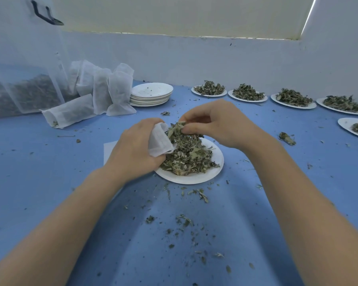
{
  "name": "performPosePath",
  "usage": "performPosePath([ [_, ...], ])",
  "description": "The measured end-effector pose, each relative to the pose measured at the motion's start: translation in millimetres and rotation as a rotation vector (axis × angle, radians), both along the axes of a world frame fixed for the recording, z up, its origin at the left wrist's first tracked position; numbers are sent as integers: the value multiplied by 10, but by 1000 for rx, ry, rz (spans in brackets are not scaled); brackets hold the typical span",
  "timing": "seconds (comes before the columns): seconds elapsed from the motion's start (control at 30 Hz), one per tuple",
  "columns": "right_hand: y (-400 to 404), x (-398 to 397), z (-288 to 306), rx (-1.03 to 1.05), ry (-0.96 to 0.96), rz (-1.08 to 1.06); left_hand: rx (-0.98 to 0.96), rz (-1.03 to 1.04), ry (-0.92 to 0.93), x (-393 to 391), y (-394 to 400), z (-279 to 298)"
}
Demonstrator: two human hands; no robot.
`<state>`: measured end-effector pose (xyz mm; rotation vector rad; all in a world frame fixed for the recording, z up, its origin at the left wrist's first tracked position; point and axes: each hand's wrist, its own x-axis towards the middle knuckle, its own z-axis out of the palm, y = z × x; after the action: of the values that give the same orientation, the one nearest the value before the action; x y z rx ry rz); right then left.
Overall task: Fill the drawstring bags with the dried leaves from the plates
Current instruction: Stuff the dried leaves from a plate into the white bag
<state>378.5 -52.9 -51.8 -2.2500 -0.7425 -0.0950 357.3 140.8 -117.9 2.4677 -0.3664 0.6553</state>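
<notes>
Head view: both forearms reach forward over the blue table (50, 172). Left hand (136, 149) curls round a white drawstring bag (160, 141), gripping its mouth at the plate's (194, 178) left edge. Right hand (215, 122), fingers bent, pinches a clump of dried leaves (186, 153) just beside the bag's opening, above the heaped plate.
</notes>
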Motion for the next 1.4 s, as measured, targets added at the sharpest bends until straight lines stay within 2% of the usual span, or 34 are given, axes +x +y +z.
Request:
performPosePath([
  [0.3, 203, -42, -74, -133, -192, 33, -10, -66, -32, -58, -161, 39],
  [0.43, 244, -52, -102, -294, -240, 88, -39, -66, 12, -44, -169, 53],
  [0.6, 321, -48, -168, -401, -178, 169, 0, -93, -6, -14, -156, 61],
  [0.67, 325, -56, -188, -338, -133, 148, -25, -98, -8, -6, -148, 42],
  [0.87, 296, -73, -171, 64, -108, 41, -171, -63, 1, 9, -91, 34],
  [0.97, 320, -87, -160, 60, -120, 38, -138, -76, 7, 10, -97, 45],
  [1.13, 365, -121, -144, -200, -136, 77, -97, -136, -21, 4, -169, 22],
  [1.3, 269, -127, -61, -75, -29, 150, -180, -115, -22, -12, -90, 77],
  [1.4, 220, -124, -39, 49, 50, 176, -119, -25, 13, -11, 0, 95],
])
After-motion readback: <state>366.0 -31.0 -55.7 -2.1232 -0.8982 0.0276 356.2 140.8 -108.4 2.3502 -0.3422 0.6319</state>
